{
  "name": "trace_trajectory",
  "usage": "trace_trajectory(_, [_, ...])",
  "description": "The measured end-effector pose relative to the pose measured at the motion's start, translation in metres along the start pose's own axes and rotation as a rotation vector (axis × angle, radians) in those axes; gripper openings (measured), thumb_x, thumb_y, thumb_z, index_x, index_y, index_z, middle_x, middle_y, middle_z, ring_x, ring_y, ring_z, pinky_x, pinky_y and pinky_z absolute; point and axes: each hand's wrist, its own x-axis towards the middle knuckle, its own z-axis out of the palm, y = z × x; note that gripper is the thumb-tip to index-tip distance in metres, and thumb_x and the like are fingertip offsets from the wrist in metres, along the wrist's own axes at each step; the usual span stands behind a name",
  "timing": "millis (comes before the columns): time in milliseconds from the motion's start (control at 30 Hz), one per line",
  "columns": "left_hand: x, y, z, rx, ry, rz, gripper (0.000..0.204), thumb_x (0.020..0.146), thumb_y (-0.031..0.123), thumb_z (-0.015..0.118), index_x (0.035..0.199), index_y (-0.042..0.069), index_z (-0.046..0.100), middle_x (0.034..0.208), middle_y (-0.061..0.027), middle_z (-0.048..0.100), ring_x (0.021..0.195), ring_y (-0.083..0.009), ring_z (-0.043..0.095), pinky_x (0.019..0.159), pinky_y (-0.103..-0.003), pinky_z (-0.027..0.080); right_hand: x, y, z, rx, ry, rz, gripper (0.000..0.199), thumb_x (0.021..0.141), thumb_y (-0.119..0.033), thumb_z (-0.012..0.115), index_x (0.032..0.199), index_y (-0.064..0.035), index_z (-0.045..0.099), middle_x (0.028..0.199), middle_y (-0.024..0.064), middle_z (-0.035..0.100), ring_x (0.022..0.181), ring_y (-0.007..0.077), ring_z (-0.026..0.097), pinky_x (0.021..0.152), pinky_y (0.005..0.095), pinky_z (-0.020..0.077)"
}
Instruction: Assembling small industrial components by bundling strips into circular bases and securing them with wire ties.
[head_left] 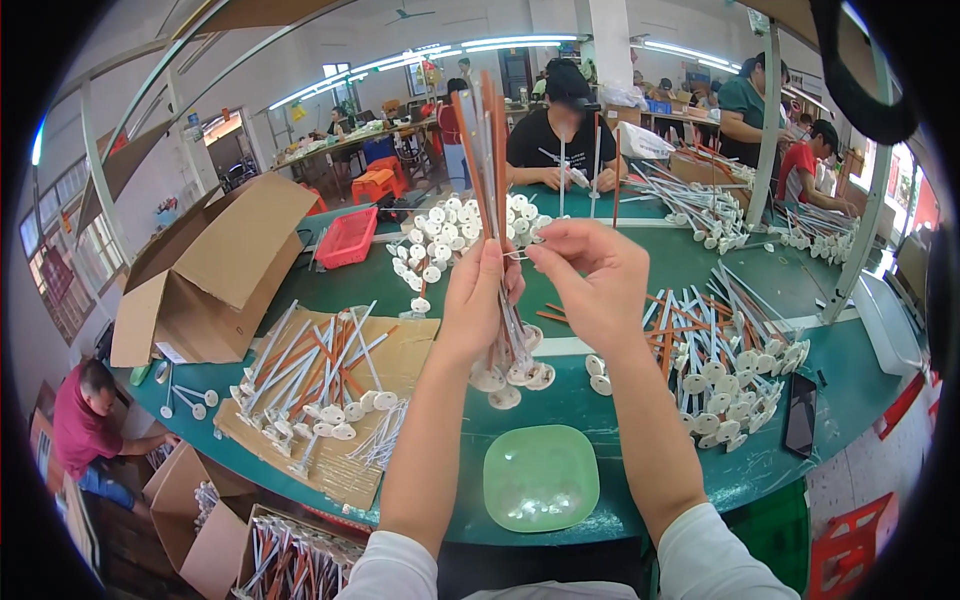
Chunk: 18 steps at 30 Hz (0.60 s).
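My left hand is closed round an upright bundle of long rods, some silver-grey and some orange-brown. Round white discs hang at the lower end of this bundle. At the bundle's middle, my right hand pinches a thin white tie between thumb and fingers. The tie runs from those fingertips to the rods; whether it goes all the way round is hidden. Below both hands sits a translucent green bowl on the green table.
Loose disc-ended rods lie on a flat cardboard sheet at left, beside thin white strips. More rods and a phone are at right. An open carton, a red basket and a co-worker are farther off.
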Motion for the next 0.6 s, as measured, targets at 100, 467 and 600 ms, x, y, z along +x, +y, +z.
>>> trace_trajectory(100, [-0.005,0.019,0.007,0.005,-0.127,-0.056,0.035,0.101,0.035,0.038,0.094,0.002,0.049,0.070,0.0017,0.042,0.062,-0.0070,0.040,0.055,-0.021,0.034,0.005,-0.009,-0.013,0.136,-0.018,0.082,0.015,0.076,0.007,0.069,0.089,0.0026,0.063,0.077,0.0074,0.067,0.069,0.0100,0.064,0.061,0.0211,0.0514])
trace_trajectory(467, [-0.021,0.050,0.024,-0.343,-0.197,-0.120,0.042,0.100,0.042,0.036,0.097,0.003,0.049,0.066,-0.0001,0.039,0.057,-0.0112,0.037,0.053,-0.024,0.030,0.002,-0.031,-0.017,0.247,-0.122,-0.048,0.017,0.073,0.008,0.070,0.088,0.0014,0.064,0.076,0.0075,0.066,0.068,0.0122,0.064,0.061,0.0217,0.0505])
trace_trajectory(600, [-0.020,0.050,0.024,-0.137,-0.126,-0.084,0.040,0.101,0.038,0.037,0.101,0.001,0.051,0.070,-0.0006,0.042,0.060,-0.0100,0.039,0.053,-0.024,0.032,0.011,-0.035,-0.026,-0.349,-0.156,-0.540,0.026,0.065,0.006,0.073,0.088,-0.0045,0.070,0.078,0.0060,0.066,0.072,0.0193,0.062,0.062,0.0271,0.0493])
